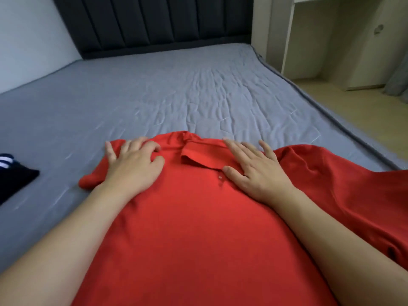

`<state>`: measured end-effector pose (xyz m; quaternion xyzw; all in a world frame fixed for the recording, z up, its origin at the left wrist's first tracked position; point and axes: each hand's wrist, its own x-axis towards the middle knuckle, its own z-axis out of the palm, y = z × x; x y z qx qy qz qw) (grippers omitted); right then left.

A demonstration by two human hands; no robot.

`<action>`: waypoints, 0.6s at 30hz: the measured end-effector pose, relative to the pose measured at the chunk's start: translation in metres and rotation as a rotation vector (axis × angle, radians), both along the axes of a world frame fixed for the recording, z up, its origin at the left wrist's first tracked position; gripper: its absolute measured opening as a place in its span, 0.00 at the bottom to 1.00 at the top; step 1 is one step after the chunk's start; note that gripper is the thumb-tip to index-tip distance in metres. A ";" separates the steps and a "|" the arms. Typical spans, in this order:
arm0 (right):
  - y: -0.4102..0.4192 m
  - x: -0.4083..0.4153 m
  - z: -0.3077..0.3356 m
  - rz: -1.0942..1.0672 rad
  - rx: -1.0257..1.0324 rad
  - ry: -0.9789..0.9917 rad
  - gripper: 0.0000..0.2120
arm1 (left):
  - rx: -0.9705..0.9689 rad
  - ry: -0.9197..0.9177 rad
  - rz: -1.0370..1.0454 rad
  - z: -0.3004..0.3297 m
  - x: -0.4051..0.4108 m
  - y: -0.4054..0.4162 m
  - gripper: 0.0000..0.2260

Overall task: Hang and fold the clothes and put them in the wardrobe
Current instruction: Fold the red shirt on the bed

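Hands — left (134, 166), right (254, 171) — rest on red polo shirt (187, 228).

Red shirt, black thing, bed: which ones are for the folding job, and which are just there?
For the job: red collared polo shirt, left hand, right hand, black garment with white stripes.

Just there: grey bedsheet, dark padded headboard.

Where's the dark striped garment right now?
The dark striped garment lies at the far left edge of the head view on the grey bed, left of the red polo shirt.
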<state>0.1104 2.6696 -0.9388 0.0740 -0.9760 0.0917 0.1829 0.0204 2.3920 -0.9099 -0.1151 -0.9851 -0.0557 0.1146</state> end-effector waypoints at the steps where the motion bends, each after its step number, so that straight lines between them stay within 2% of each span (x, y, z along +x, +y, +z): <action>1: -0.001 -0.002 -0.002 -0.021 0.074 -0.017 0.33 | -0.026 -0.036 0.114 -0.002 0.003 -0.018 0.20; 3: -0.005 -0.002 -0.001 -0.094 0.207 -0.058 0.33 | -0.107 -0.156 0.208 -0.013 0.012 -0.039 0.24; 5: -0.013 0.001 0.002 -0.153 0.294 -0.114 0.34 | -0.129 -0.234 0.178 -0.024 0.018 -0.038 0.24; 8: -0.045 0.001 0.009 -0.120 0.273 -0.158 0.38 | -0.070 -0.168 0.176 -0.025 0.023 -0.028 0.25; 10: -0.072 -0.003 0.008 -0.059 0.175 -0.194 0.40 | 0.083 0.020 0.247 -0.022 0.032 -0.030 0.26; 12: -0.087 -0.006 0.001 -0.065 0.130 -0.236 0.40 | 0.316 0.154 0.441 -0.021 0.041 -0.037 0.26; 15: -0.084 -0.008 -0.005 -0.088 0.122 -0.218 0.38 | 0.525 -0.035 0.644 -0.013 0.037 -0.051 0.23; 18: -0.079 -0.005 -0.005 -0.065 0.041 -0.195 0.36 | 0.786 -0.039 0.586 -0.008 0.035 -0.064 0.13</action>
